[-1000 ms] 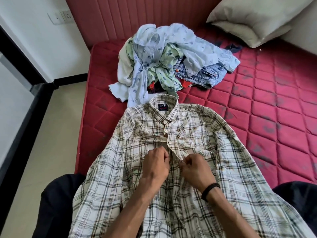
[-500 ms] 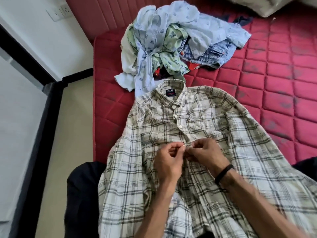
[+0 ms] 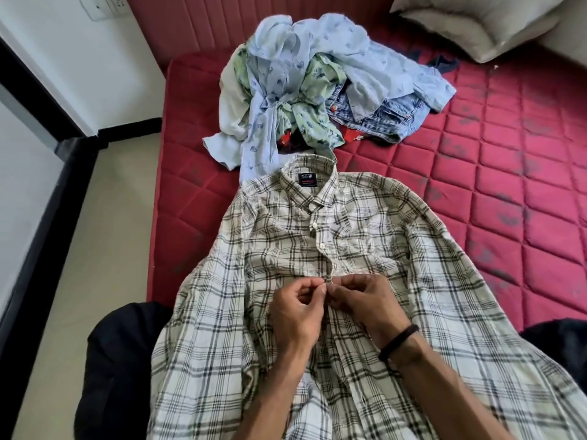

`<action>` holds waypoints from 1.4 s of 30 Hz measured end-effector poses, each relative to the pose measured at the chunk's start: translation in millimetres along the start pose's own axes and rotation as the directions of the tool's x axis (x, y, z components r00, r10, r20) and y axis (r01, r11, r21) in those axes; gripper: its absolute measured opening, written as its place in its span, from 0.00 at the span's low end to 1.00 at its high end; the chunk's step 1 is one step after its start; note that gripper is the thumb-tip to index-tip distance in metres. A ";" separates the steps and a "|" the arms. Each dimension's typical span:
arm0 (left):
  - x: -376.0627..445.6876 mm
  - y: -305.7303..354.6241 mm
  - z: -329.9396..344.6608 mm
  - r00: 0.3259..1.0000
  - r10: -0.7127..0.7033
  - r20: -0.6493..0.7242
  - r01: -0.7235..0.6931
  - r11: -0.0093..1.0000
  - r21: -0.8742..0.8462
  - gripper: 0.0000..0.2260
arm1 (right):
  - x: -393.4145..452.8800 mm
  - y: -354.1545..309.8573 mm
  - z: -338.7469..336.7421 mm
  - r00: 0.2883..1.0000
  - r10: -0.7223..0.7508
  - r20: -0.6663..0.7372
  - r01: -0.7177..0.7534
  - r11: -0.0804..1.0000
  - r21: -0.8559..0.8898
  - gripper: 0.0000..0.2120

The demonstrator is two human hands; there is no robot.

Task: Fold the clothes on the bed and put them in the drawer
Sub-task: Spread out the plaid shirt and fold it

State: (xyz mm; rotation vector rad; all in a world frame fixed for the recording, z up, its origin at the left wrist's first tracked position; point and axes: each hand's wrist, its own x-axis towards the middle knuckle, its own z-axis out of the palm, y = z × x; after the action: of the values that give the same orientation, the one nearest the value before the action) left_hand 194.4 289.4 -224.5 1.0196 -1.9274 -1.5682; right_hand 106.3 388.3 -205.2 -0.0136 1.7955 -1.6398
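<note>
Both hands have crept down the plaid shirt [image 3: 365, 249], left hand [image 3: 295, 315] and right hand [image 3: 365, 303] pinching its placket, where a tug could pop the button free.

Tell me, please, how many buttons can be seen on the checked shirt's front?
2 plainly: one button just below the collar, another button lower on the placket of the checked shirt. More may be hidden where the left hand and right hand pinch it.
</note>
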 end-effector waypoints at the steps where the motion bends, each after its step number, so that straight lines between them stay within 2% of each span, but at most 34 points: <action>1: 0.3 0.0 -0.2 1.000 -0.012 -0.007 0.011 1.000 -0.015 0.06 | -0.1 -0.3 -0.5 1.000 0.009 0.015 -0.010 1.000 0.020 0.05; 5: 5.5 -6.7 -5.4 0.989 -0.141 0.047 0.145 0.985 -0.090 0.06 | 2.0 -1.5 -7.4 0.990 0.079 0.115 -0.087 0.994 0.063 0.06; 8: 8.9 -10.1 -7.4 0.980 -0.173 0.098 0.180 0.982 -0.063 0.05 | 1.2 -3.0 -9.0 0.990 0.103 0.092 -0.105 0.994 0.026 0.03; 11: 10.0 -11.1 -7.4 0.976 -0.185 0.113 0.195 0.978 -0.080 0.03 | -1.5 -5.4 -5.9 0.995 0.086 0.042 -0.086 0.996 0.001 0.07; 14: 10.9 -11.7 -7.7 0.980 -0.141 0.142 0.149 0.987 -0.053 0.14 | -2.9 -5.3 -3.4 1.000 0.009 -0.012 -0.010 0.998 -0.070 0.08; 19: 8.7 -3.8 -9.2 0.998 0.046 0.043 -0.047 0.999 0.018 0.03 | -5.9 -5.4 2.2 0.995 -0.101 -0.013 0.095 0.969 -0.227 0.10; 23: 12.9 0.2 -12.3 0.988 0.151 0.033 -0.152 0.988 0.025 0.04 | -1.3 -7.7 -2.5 0.996 -0.053 0.077 0.059 0.995 -0.078 0.09; 26: 19.4 1.6 -12.8 0.981 0.191 0.044 -0.193 0.981 0.031 0.04 | 6.8 -11.9 -0.3 0.995 -0.012 0.098 0.019 0.997 -0.074 0.08; 28: 29.5 1.6 -12.6 0.982 0.176 0.066 -0.174 0.984 -0.025 0.06 | 15.6 -21.4 0.7 0.988 0.021 0.156 -0.016 0.999 -0.036 0.07; 31: 50.7 5.4 -10.2 0.987 0.126 0.097 -0.107 0.977 -0.184 0.08 | 35.0 -42.0 -3.9 0.954 0.068 0.293 -0.110 0.986 0.126 0.05; 33: 67.7 6.7 -2.7 0.988 0.136 0.073 -0.123 0.979 -0.162 0.08 | 50.2 -51.0 -4.3 0.951 0.103 0.292 -0.163 0.968 0.190 0.04; 35: 82.4 3.0 7.1 0.985 0.169 0.042 -0.168 0.985 -0.037 0.06 | 63.7 -54.0 2.5 0.965 0.156 0.212 -0.195 0.964 0.179 0.03; 37: 94.6 -6.1 16.8 0.985 0.169 0.032 -0.171 0.982 0.083 0.07 | 71.4 -56.1 11.8 0.986 0.149 0.068 -0.148 0.989 -0.020 0.03; 38: 98.5 -10.4 20.5 0.986 0.160 0.038 -0.164 0.978 0.128 0.07 | 68.7 -59.4 14.9 0.995 0.098 0.005 -0.094 0.971 -0.220 0.03; 39: 102.3 -14.7 22.9 0.986 0.164 0.039 -0.169 0.972 0.164 0.08 | 61.8 -62.8 17.9 1.000 0.016 -0.023 -0.024 0.897 -0.440 0.05; 40: 103.2 -18.6 23.8 0.983 0.179 0.039 -0.183 0.962 0.202 0.09 | 49.0 -61.9 20.0 0.997 -0.076 -0.005 0.056 0.773 -0.632 0.10; 42: 101.4 -19.9 24.7 0.982 0.185 0.031 -0.187 0.949 0.255 0.08 | 8.9 -50.5 24.8 0.978 -0.195 0.070 0.155 0.462 -0.873 0.18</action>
State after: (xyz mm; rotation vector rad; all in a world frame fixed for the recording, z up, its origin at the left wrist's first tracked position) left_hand 118.1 224.9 -260.5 0.9003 -2.2031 -1.2422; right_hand 89.8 352.6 -164.0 -0.6638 2.5484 -0.6213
